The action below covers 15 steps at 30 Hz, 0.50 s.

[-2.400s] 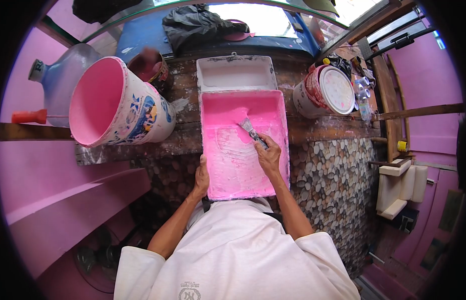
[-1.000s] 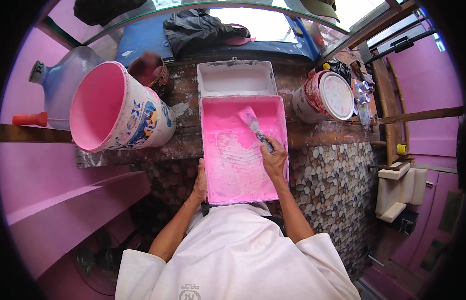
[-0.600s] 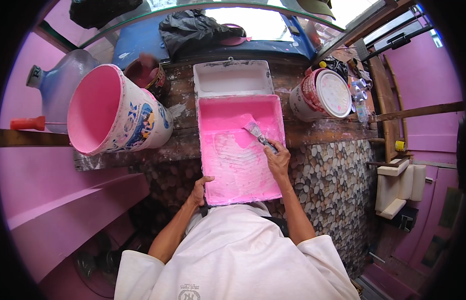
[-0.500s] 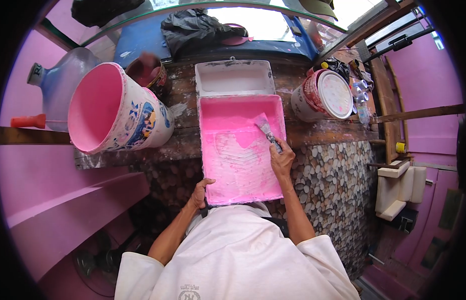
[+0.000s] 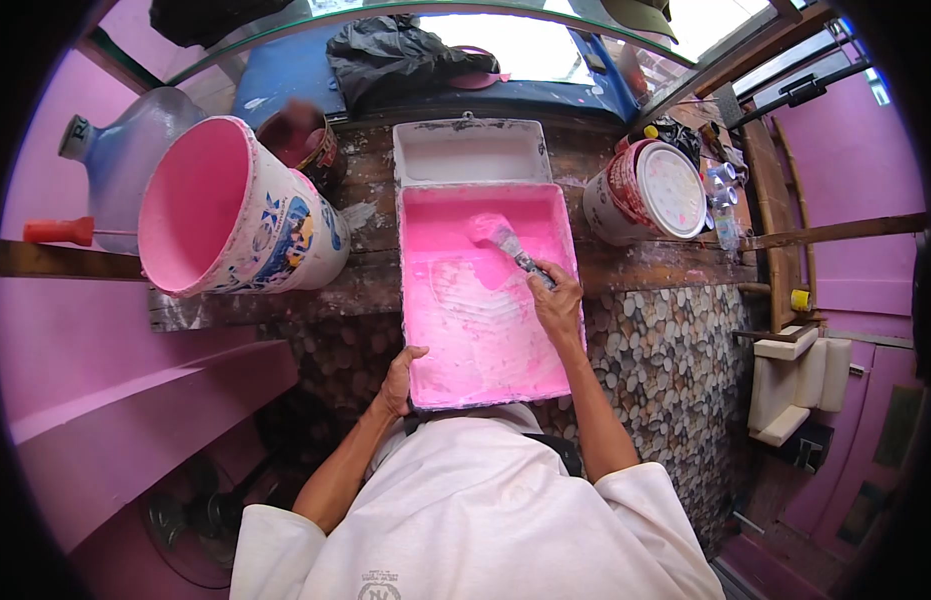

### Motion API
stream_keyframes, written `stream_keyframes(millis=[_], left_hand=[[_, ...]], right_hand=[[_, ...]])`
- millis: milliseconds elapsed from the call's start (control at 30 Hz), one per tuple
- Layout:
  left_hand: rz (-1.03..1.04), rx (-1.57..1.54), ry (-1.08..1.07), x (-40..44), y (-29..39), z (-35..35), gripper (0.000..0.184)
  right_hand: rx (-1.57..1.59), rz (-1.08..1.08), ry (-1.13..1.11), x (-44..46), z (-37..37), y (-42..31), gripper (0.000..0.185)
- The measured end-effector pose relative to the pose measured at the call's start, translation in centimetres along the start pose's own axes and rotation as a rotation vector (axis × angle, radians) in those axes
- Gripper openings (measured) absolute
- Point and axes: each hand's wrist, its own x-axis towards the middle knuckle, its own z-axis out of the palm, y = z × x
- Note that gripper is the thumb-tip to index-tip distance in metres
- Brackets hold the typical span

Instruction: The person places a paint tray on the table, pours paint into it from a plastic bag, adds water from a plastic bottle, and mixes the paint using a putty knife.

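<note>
A paint tray (image 5: 485, 345) coated in pink paint lies in front of my body, its far end resting on the wooden table. My left hand (image 5: 397, 382) is closed on the tray's near left edge, thumb over the rim. In my right hand (image 5: 558, 305) is a putty knife (image 5: 515, 246), gripped by its dark, paint-smeared handle. Pink paint covers its blade, which is over the deep far end of the tray. Wet paint pools there, while the nearer sloping part shows thin, streaky paint.
Left on the table (image 5: 370, 240) stands a large bucket (image 5: 295, 235), pink inside, beside a clear water jug (image 5: 145, 140) and a dark can (image 5: 310, 150). A white container (image 5: 470, 152) sits beyond the tray. To the right are a lidded bucket (image 5: 635, 195) and plastic bottles (image 5: 723, 215).
My right hand has moved the putty knife leftward and slightly up within the tray, and its blade now carries a thick coat of pink paint. My left hand still grips the tray edge.
</note>
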Motion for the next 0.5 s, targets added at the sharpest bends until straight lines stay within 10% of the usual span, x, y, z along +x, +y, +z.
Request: stream_keyframes(millis=[500], left_hand=[[0.050, 0.093, 0.037, 0.1, -0.2, 1.6, 0.039]], right_hand=[[0.019, -0.051, -0.061, 1.0, 2.7, 0.1, 0.030]])
